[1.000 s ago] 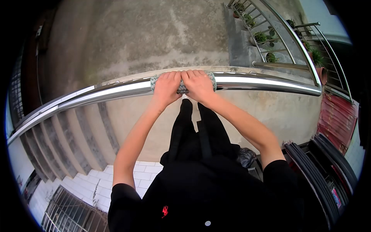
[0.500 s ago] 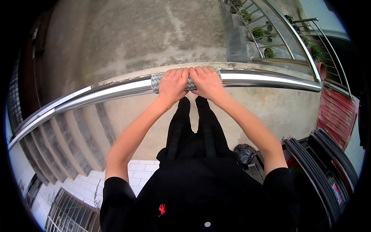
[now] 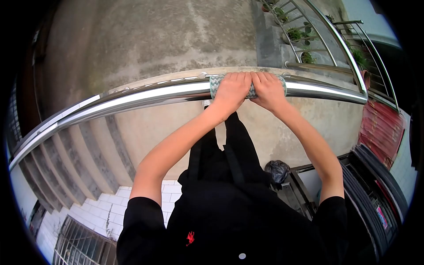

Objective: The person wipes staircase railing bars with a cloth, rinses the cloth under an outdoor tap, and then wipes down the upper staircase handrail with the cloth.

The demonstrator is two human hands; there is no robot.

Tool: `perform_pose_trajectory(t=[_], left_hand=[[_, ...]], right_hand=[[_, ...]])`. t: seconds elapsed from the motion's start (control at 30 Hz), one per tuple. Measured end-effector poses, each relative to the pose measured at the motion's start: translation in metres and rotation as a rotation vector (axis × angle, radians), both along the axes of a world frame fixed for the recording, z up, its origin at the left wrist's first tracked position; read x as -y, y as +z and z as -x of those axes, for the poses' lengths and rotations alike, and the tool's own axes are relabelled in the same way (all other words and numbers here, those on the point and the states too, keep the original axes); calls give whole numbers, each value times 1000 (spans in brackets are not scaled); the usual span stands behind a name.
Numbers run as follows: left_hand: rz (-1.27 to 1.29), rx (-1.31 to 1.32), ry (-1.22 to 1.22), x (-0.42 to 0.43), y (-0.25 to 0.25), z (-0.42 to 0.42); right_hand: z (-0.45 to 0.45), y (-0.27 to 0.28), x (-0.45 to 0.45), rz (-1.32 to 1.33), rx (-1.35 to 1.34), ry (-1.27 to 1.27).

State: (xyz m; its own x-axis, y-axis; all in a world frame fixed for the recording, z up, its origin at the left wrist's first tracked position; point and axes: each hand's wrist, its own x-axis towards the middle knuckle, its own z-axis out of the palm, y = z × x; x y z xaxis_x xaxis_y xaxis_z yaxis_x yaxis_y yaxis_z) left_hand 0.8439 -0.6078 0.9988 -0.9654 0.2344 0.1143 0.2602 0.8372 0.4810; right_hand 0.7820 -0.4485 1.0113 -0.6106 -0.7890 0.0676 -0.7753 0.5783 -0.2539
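A grey-green patterned cloth (image 3: pixel 215 85) is wrapped over the shiny metal handrail (image 3: pixel 172 92) in front of me. My left hand (image 3: pixel 232 92) is closed around the cloth and the rail, fingers over the top. Right beside it, my right hand (image 3: pixel 268 91) grips the cloth the same way, the two hands touching or nearly so. Cloth ends show at both outer sides of the hands; the part under the palms is hidden.
Concrete steps (image 3: pixel 75 161) descend at the left, above a barred window (image 3: pixel 81 243). Potted plants (image 3: pixel 295 34) stand behind a railing at the upper right. A black plastic bag (image 3: pixel 278 171) and a stack of dark sheets (image 3: pixel 369 201) lie at the lower right, near red sheeting (image 3: pixel 382 130).
Both hands and the cloth have slid to the right along the handrail. The grip on the cloth looks the same.
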Motion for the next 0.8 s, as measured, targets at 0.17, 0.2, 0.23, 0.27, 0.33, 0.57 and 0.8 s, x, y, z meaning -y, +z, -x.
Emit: perform_pose_trajectory(t=[0.17, 0.2, 0.23, 0.27, 0.33, 0.57, 0.8], left_hand=[[68, 150, -6, 68, 15, -25], [75, 164, 4, 84, 18, -32], [92, 159, 23, 101, 19, -39], [108, 155, 41, 115, 19, -46], [100, 164, 53, 135, 17, -54], [127, 146, 130, 129, 10, -53], [147, 109, 161, 125, 11, -54]], right_hand=[[-22, -2, 66, -30, 138, 50], [-28, -2, 82, -40, 163, 52], [-34, -6, 99, 5, 192, 45], [-39, -10, 113, 49, 223, 38], [-43, -12, 136, 24, 309, 45], [-40, -4, 142, -61, 349, 111], [-39, 4, 142, 9, 335, 57]])
